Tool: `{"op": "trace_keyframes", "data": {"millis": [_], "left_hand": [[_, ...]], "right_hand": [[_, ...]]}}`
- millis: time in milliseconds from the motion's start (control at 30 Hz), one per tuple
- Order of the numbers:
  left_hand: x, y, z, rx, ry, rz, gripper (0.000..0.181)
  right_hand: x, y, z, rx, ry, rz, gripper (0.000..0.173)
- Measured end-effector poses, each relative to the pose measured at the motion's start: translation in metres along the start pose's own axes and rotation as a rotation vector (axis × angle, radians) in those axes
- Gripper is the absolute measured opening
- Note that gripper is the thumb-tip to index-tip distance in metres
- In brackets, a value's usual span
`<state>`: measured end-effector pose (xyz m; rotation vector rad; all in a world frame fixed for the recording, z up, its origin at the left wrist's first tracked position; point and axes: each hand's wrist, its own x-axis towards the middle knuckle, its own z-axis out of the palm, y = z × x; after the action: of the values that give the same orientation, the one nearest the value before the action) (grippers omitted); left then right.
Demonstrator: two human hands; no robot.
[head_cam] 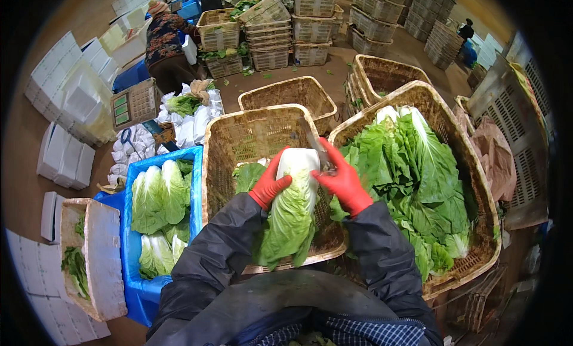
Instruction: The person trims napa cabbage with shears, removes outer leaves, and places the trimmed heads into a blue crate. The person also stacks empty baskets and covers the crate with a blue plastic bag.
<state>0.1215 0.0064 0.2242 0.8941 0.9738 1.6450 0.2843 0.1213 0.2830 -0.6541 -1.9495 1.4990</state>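
My left hand (272, 181), in a red rubber glove, grips a napa cabbage (293, 202) by its side. The cabbage's white base points away from me and its green leaves hang toward my body. At its right side is my right hand (342, 181), also red-gloved, holding a motion-blurred knife (316, 137); its grey blade points away from me. Below the cabbage stands a dirty plastic crate (224, 135) with some loose leaves (249, 176) inside. To the right, a larger crate (485, 211) holds several leafy cabbages (403, 167).
At left, a box lined with blue plastic (197, 180) holds trimmed cabbages (161, 189), beside a foam box (104, 256). Beyond are a scale (134, 104), scissors (127, 135) and white-wrapped bundles (194, 129). A person (168, 41) bends near stacked crates (268, 43).
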Motion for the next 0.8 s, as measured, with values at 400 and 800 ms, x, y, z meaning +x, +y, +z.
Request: {"op": "trace_keyframes", "data": {"millis": [400,800], "left_hand": [[0.004,0.012,-0.032,-0.335,-0.289,-0.296,0.069],[-0.025,0.065,-0.027,-0.046,0.085,-0.051,0.091]], "right_hand": [[0.058,-0.062,-0.023,-0.033,-0.662,0.36,0.046],[-0.02,0.051,0.059,0.994,-0.301,0.254,0.081]]}}
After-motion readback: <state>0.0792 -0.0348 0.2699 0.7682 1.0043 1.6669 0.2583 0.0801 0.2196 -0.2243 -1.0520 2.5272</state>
